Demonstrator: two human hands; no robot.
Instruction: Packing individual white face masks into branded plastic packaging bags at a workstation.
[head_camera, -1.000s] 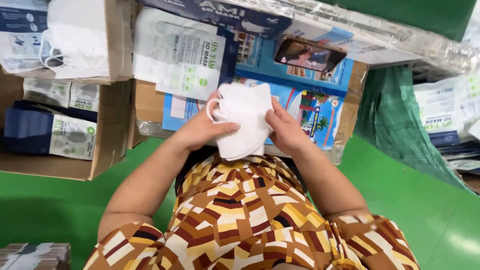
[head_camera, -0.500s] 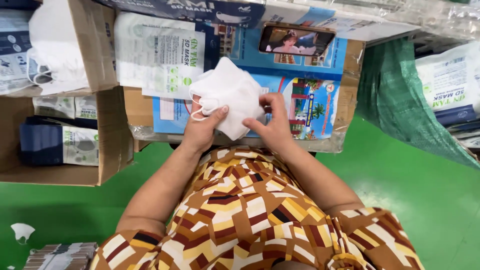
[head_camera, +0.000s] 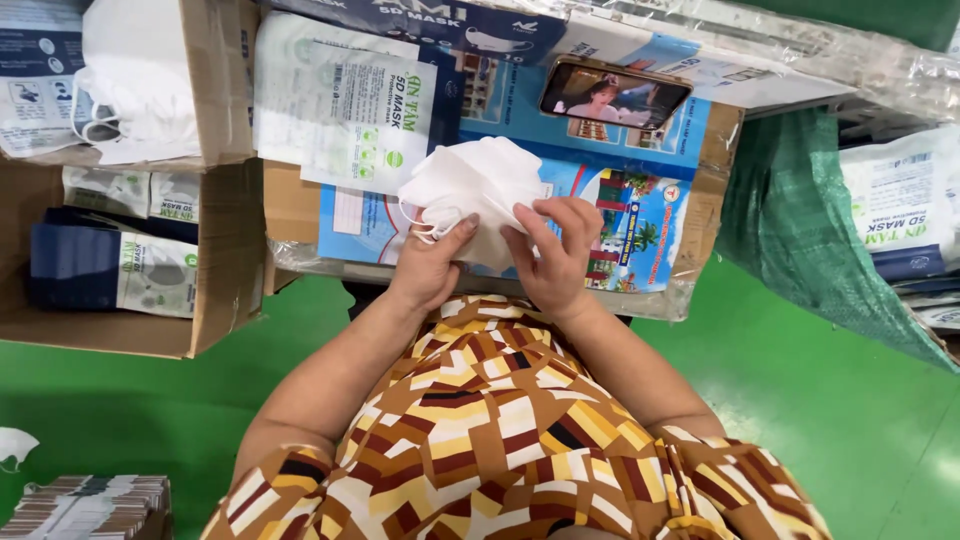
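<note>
A small stack of white face masks is held between both hands above the lap, over a blue printed carton. My left hand grips the stack from below on its left side, ear loops dangling by the thumb. My right hand pinches the stack's right edge with spread fingers. White printed mask pouches lie on the carton just beyond the hands.
A phone with a lit screen rests on the blue carton. A cardboard box at left holds packed pouches and loose white masks. A green sack stands at right. A stack of flat cartons sits bottom left on the green floor.
The hands have raised the masks slightly and turned them; the stack now fans toward the upper left, and the right hand's fingers have shifted along its edge.
</note>
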